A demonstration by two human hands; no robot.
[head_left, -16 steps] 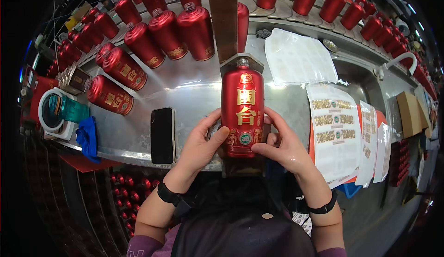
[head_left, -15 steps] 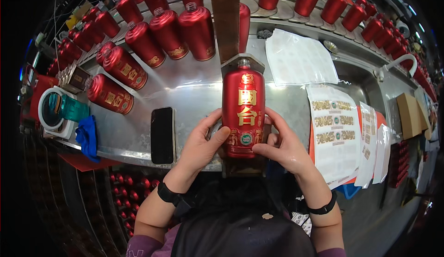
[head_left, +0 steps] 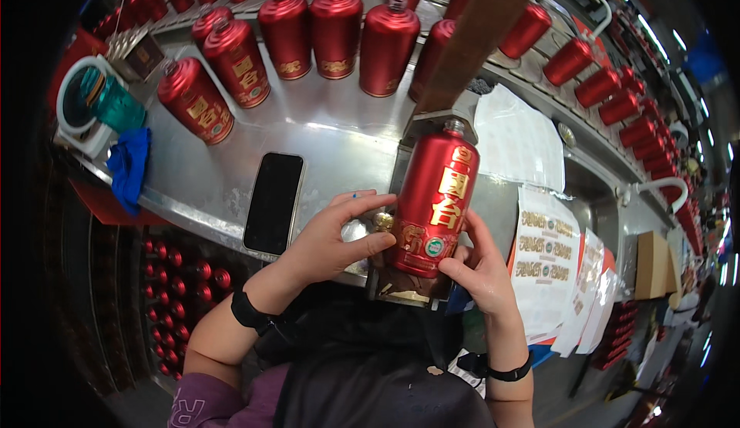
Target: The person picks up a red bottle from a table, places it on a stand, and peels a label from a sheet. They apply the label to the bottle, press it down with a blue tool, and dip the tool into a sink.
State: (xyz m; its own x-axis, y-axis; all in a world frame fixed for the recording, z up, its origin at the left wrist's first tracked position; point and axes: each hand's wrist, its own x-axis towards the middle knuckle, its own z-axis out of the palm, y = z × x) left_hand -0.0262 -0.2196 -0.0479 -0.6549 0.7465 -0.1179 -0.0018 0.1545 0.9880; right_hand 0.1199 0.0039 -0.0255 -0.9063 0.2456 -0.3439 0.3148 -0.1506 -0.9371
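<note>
A red bottle [head_left: 435, 197] with gold characters and a round green-and-white emblem lies face up in a metal-and-wood stand [head_left: 408, 288], its clear neck pointing away from me. My right hand [head_left: 484, 266] grips its lower right side, thumb on the front near the base. Along the lower left side, my left hand [head_left: 339, 231] has thumb and fingers apart, tips at or very near the bottle's edge. A small blue spot shows on one of its fingers. Between that thumb and forefinger a round gold-coloured part [head_left: 383, 221] is partly visible.
Left of the stand lies a black phone [head_left: 274, 203] on the metal table. Several red bottles [head_left: 336, 31] stand behind it. Printed gold sticker sheets [head_left: 546, 251] and a white sheet [head_left: 520, 139] are at the right, near a sink [head_left: 593, 177]. A brown post [head_left: 486, 35] rises behind the stand.
The view has turned, so the table and stand appear tilted. My left hand's fingers have loosened and spread away from the bottle's side. The right hand keeps its hold.
</note>
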